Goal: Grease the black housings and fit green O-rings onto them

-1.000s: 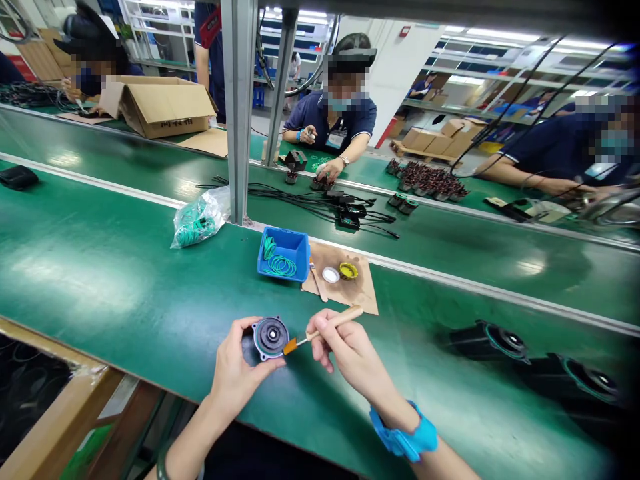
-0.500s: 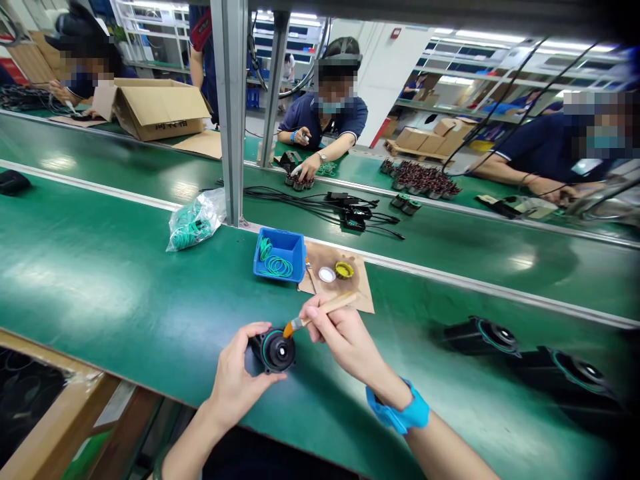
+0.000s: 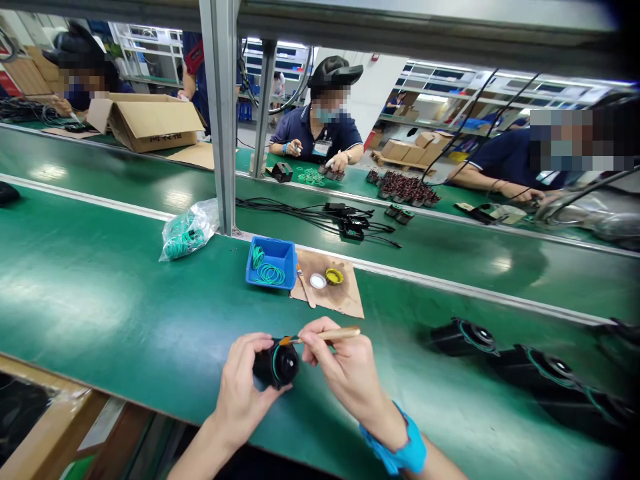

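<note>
My left hand (image 3: 249, 377) is wrapped round a black cylindrical housing (image 3: 287, 364) with a green sealing ring near its end face. The housing lies tilted, with that face turned to the right. Between the thumb and fingers of my right hand (image 3: 343, 363) is a wooden-handled paintbrush (image 3: 333, 334). Its orange bristles touch or nearly touch the upper rim of the housing, close to the ring. A blue wristband (image 3: 397, 443) circles my right wrist. Beyond my hands stands a blue bin (image 3: 249, 270) holding several green rings (image 3: 270, 273).
A stained cardboard sheet (image 3: 353, 303) carries a second brush (image 3: 306, 288), a white lid (image 3: 317, 281) and a yellow cap (image 3: 334, 276). Several black housings (image 3: 463, 337) lie to the right. A bag of green rings (image 3: 187, 233) sits by a metal post (image 3: 223, 133). Co-workers sit across the bench.
The brush has gone from the end face to the housing's upper rim and lies flatter. The housing has turned further right. Across the bench, a co-worker's hand has moved right.
</note>
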Action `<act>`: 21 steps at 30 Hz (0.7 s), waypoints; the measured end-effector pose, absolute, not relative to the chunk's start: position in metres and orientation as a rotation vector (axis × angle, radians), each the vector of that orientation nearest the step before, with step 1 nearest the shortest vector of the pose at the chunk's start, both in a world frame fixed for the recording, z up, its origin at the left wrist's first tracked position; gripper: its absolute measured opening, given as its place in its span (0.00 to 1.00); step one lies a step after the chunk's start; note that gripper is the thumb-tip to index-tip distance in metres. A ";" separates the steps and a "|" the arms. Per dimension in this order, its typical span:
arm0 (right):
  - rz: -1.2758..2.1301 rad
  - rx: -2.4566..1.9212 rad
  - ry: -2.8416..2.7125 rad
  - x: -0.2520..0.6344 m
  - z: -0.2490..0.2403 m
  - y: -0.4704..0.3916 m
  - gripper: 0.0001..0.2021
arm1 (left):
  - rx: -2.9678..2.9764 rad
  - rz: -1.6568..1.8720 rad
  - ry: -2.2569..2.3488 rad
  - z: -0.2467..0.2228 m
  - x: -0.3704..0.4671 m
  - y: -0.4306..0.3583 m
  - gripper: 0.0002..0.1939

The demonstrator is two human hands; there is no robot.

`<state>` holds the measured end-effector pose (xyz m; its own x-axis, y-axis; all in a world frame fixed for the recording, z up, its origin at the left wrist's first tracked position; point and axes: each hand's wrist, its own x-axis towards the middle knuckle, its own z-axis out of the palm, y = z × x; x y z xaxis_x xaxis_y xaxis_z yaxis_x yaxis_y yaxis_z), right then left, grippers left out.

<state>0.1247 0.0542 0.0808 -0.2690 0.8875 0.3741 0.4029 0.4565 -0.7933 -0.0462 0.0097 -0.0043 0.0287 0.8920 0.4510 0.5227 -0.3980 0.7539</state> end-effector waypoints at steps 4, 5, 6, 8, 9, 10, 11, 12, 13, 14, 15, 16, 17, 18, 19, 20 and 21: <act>0.605 -1.036 -1.978 0.118 0.081 0.046 0.19 | 1.954 1.327 1.451 -0.004 -0.044 0.009 0.25; 0.587 -1.019 -2.005 0.117 0.082 0.043 0.18 | 1.961 1.335 1.453 -0.004 -0.044 0.010 0.24; 0.575 -0.997 -2.031 0.116 0.082 0.040 0.16 | 1.971 1.347 1.452 -0.003 -0.043 0.010 0.22; 0.562 -0.948 -2.074 0.116 0.082 0.033 0.13 | 1.992 1.373 1.450 -0.002 -0.043 0.011 0.19; 0.556 -0.915 -2.090 0.116 0.081 0.030 0.12 | 2.000 1.384 1.448 -0.001 -0.043 0.012 0.18; 0.554 -0.882 -2.109 0.117 0.080 0.027 0.12 | 2.005 1.392 1.447 0.000 -0.043 0.013 0.18; 0.553 -0.852 -2.132 0.118 0.079 0.025 0.11 | 2.005 1.398 1.448 0.000 -0.043 0.013 0.18; 0.551 -0.827 -2.161 0.119 0.078 0.023 0.10 | 1.999 1.401 1.451 0.001 -0.043 0.014 0.18; 0.539 -0.803 -2.198 0.120 0.077 0.022 0.09 | 1.988 1.405 1.456 0.001 -0.043 0.015 0.19; 0.511 -0.770 -2.244 0.121 0.076 0.022 0.09 | 1.973 1.409 1.459 0.001 -0.043 0.015 0.19; 0.473 -0.732 -2.297 0.122 0.075 0.023 0.10 | 1.954 1.409 1.463 0.001 -0.044 0.016 0.20; 0.434 -0.690 -2.351 0.124 0.075 0.024 0.10 | 1.932 1.407 1.468 0.001 -0.044 0.017 0.20; 0.398 -0.649 -2.397 0.126 0.075 0.026 0.11 | 1.906 1.402 1.471 0.001 -0.045 0.018 0.21; 0.368 -0.622 -2.431 0.128 0.075 0.028 0.11 | 1.877 1.393 1.473 0.001 -0.046 0.018 0.22; 0.346 -0.618 -2.446 0.131 0.076 0.031 0.12 | 1.842 1.381 1.476 0.001 -0.047 0.019 0.23; 0.339 -0.634 -2.439 0.134 0.076 0.033 0.11 | 1.797 1.363 1.483 0.001 -0.049 0.019 0.24; 0.357 -0.667 -2.405 0.138 0.076 0.035 0.11 | 1.744 1.340 1.491 0.001 -0.050 0.019 0.26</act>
<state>0.1380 0.0351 0.0760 -0.6865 0.5402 0.4867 0.3757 0.8366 -0.3986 -0.0502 0.0193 0.0012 -0.0731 0.9291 0.3625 0.4595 -0.2912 0.8391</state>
